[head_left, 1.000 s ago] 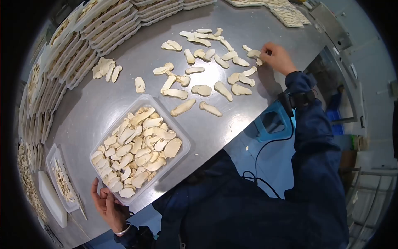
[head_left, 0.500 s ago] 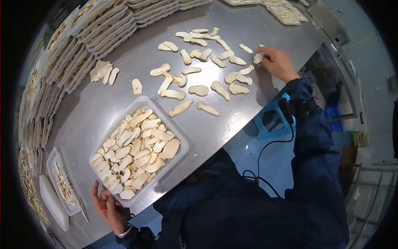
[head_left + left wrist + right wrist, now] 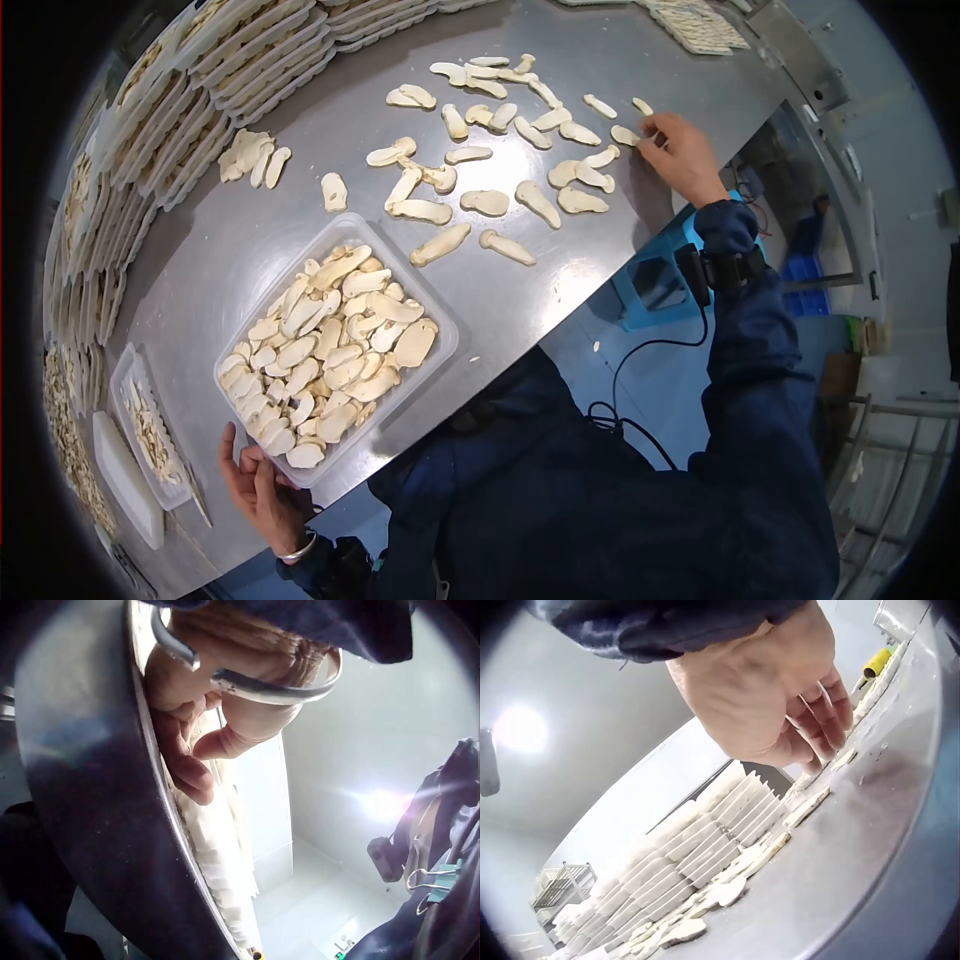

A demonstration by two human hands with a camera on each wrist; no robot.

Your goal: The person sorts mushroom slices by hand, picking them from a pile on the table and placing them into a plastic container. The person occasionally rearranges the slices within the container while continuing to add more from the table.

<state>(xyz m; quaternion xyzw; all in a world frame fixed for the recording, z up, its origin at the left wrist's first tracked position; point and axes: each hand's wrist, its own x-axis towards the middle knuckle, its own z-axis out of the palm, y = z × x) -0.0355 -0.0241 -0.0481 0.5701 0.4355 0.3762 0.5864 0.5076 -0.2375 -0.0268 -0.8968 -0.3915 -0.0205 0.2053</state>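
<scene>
My right hand (image 3: 683,158) is low over the steel table at the far right, its fingers loosely bent downward. Close to its fingertips lie a pale mushroom slice (image 3: 625,135) and a smaller slice (image 3: 642,106). The right wrist view shows the fingers (image 3: 832,724) relaxed and reaching toward the tabletop, with slices beside them. My left hand (image 3: 262,497) rests by the near left corner of a clear plastic tub (image 3: 447,362) heaped with mushroom slices (image 3: 330,350). In the left wrist view its fingers (image 3: 196,776) hang loosely curled at the table edge, gripping nothing.
Many mushroom slices (image 3: 485,203) are spread over the steel table (image 3: 540,300). Stacked filled trays (image 3: 270,70) line the left and back. A narrow tray (image 3: 150,430) and a white lid-like piece (image 3: 127,480) lie at left. A blue stool (image 3: 655,280) stands below the edge.
The clustered slices at my right hand's fingertips now lie spread apart on the table. That hand has shifted slightly toward my body. My left hand stays by the tub.
</scene>
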